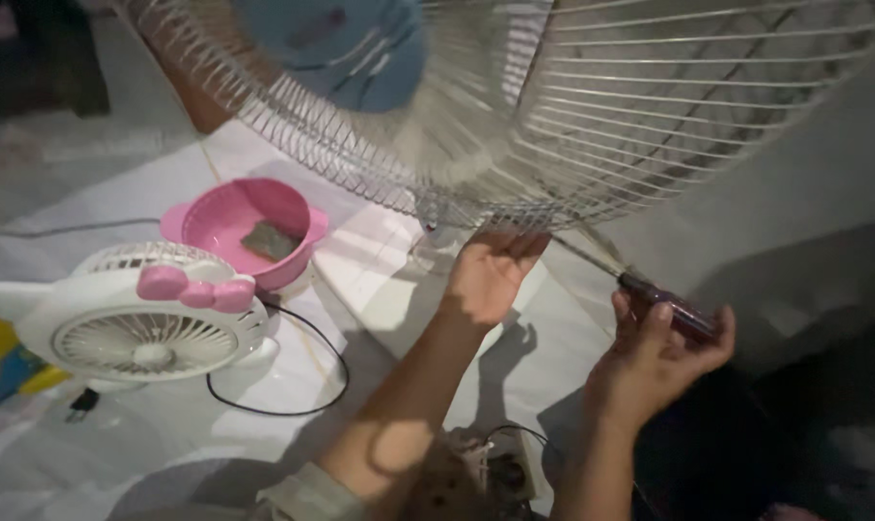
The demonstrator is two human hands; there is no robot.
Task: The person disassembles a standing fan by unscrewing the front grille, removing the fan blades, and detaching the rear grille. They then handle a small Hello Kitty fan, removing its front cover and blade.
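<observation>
Lying at about nine o'clock in the view, a yellow and blue flat package (3, 371) peeks out at the left edge, its print too small to make out. Just right of it sits a small white desk fan (143, 323) with a pink bow on its rim, and its black cord (298, 371) loops across the pale floor (119, 183) toward six o'clock. Behind that fan, near ten o'clock, a pink bowl (249, 227) holds a dark scrap. Open floor shows between the cord loop and the pink bowl, and more toward the top left corner.

Filling the top from eleven to two o'clock, a large white wire fan guard (573, 106) tilts over the scene, with a blue blade (346, 48) behind its wires. The guard's lower rim runs just above both hands.

The left hand (491, 275) is raised from six o'clock, palm up, fingers spread wide, fingertips touching the guard's lower rim. At four o'clock the right hand (650, 357) is curled tight around a screwdriver (669, 309) with a dark purple handle, whose thin shaft angles up toward the rim. Near six o'clock, a power strip (505, 468) lies between the forearms.
</observation>
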